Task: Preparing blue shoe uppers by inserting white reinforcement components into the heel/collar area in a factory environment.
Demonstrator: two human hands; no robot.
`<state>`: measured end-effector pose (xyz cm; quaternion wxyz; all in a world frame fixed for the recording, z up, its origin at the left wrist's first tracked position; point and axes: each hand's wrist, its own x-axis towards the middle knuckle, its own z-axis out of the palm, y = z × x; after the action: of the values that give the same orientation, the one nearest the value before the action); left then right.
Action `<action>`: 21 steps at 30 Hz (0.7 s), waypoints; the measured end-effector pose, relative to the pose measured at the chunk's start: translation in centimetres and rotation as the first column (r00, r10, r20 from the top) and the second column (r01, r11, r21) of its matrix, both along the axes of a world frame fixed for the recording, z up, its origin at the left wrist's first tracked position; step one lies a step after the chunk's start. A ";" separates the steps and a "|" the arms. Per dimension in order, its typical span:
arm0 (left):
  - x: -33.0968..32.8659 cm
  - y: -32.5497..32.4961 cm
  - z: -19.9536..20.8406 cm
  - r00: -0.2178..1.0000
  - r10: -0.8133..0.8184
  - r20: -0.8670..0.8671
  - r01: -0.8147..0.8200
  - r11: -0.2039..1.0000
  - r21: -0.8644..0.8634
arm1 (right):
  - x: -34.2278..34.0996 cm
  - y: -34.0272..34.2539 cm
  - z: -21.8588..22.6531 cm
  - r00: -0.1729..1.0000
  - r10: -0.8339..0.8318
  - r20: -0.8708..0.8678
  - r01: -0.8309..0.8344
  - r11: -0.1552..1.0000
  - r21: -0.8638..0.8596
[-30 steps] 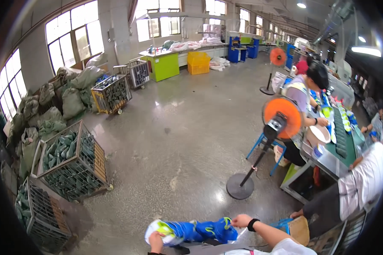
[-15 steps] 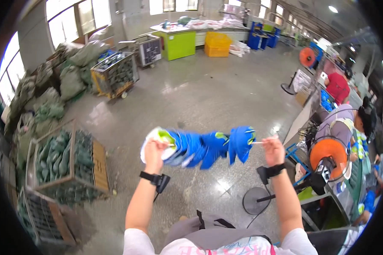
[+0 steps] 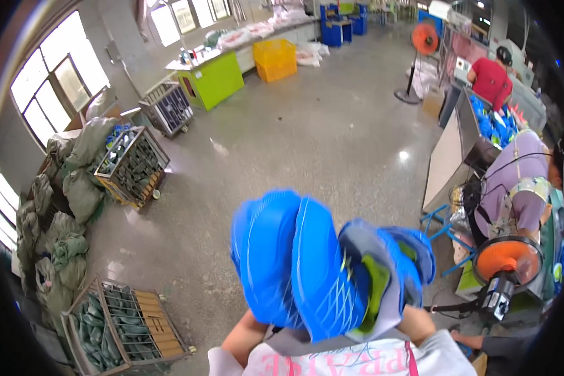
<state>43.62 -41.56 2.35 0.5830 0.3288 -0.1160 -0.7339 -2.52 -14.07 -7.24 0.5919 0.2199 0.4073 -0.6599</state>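
A bunch of blue shoe uppers (image 3: 294,269), with grey and lime-green linings, fills the space close in front of my chest. White mesh-like lines run across the blue faces. My left forearm (image 3: 245,337) comes up beneath the bunch on its left side, and my right forearm (image 3: 417,324) reaches in behind it on the right. Both hands are covered by the uppers, so their fingers and grip are hidden.
A wire-sided cart (image 3: 128,329) of dark green foot-shaped forms stands at lower left; another cart (image 3: 131,166) and bulky sacks (image 3: 84,194) are beyond. An orange fan (image 3: 507,262) stands at right near a person in purple (image 3: 514,182). Another person in red (image 3: 490,81) works farther off.
The uppers, earlier stretched on a white cord between my two hands at arm's length, are now bunched close to my chest. My hands have gone out of sight behind them. The view has turned right.
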 end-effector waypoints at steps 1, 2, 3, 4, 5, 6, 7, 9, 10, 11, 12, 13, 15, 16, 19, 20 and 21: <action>-1.7 -1.6 -0.7 0.999 -0.041 -0.010 0.041 0.999 0.015 | 4.0 -9.8 5.3 1.000 0.005 0.018 -0.005 1.000 0.019; -3.1 -3.2 -1.3 0.997 -0.076 -0.025 0.077 0.997 0.027 | 8.6 -20.9 11.3 0.999 0.015 0.033 -0.016 0.999 0.035; -4.4 -4.8 -1.8 0.993 -0.107 -0.043 0.108 0.994 0.035 | 11.3 -28.1 14.2 0.999 0.028 0.047 -0.031 0.998 0.048; -7.0 -7.8 -2.2 0.980 -0.169 -0.105 0.171 0.985 0.010 | 11.3 -31.7 15.9 1.000 0.011 0.011 -0.012 0.999 0.036; -8.8 -10.5 -2.3 0.970 -0.202 -0.134 0.201 0.979 -0.021 | 11.4 -35.6 16.5 1.000 0.027 0.006 -0.027 1.000 0.015; -9.3 -12.9 -2.5 0.967 -0.207 -0.149 0.203 0.978 -0.038 | 12.1 -39.7 16.0 0.997 0.069 0.018 -0.069 0.998 0.006; -9.5 -14.3 -2.1 0.938 -0.285 -0.198 0.275 0.958 -0.080 | 12.0 -43.1 15.4 0.994 0.107 0.027 -0.107 0.994 -0.007; -13.1 -18.2 -2.6 0.889 -0.354 -0.291 0.298 0.929 -0.220 | 5.9 -45.9 15.7 0.994 0.108 0.001 -0.107 0.992 -0.060; -14.9 -20.5 -3.4 0.847 -0.395 -0.356 0.284 0.902 -0.325 | 3.7 -47.8 14.9 0.993 0.116 -0.005 -0.116 0.989 -0.088; -17.3 -22.6 -4.4 0.968 -0.249 -0.030 0.231 0.930 -0.286 | 4.8 -48.1 12.6 0.994 0.112 -0.017 -0.113 0.987 -0.117; -18.9 -25.1 -5.6 0.949 -0.058 0.309 0.149 0.949 -0.277 | 6.3 -49.1 9.6 0.993 0.116 -0.019 -0.117 0.982 -0.147; -20.4 -28.9 -4.9 0.951 -0.084 0.298 0.176 0.938 -0.298 | 4.3 -51.2 8.8 0.994 0.106 -0.027 -0.109 0.979 -0.170; -23.7 -32.3 -5.7 0.954 -0.147 0.262 0.233 0.912 -0.337 | 2.1 -53.0 7.6 0.998 0.029 -0.060 -0.041 0.978 -0.206; -23.7 -34.5 -6.8 0.953 -0.168 0.251 0.250 0.906 -0.343 | 1.5 -53.0 4.9 0.998 0.007 -0.067 -0.021 0.977 -0.213; -26.5 -41.8 -8.5 0.934 -0.277 0.224 0.344 0.868 -0.359 | -6.6 -54.6 4.7 0.990 -0.110 -0.083 0.088 0.968 -0.235; -28.4 -43.4 -8.2 0.921 -0.311 0.234 0.379 0.854 -0.356 | -7.0 -59.0 6.5 0.987 -0.146 -0.067 0.126 0.963 -0.239; -29.5 -44.8 -8.8 0.906 -0.349 0.240 0.416 0.838 -0.353 | -8.4 -59.2 5.8 0.981 -0.187 -0.056 0.168 0.956 -0.242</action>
<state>14.09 -86.36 -6.50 0.4665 0.2337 -0.3735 -0.7670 -10.92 -73.31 -1.45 0.5359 0.1573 0.3273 -0.7622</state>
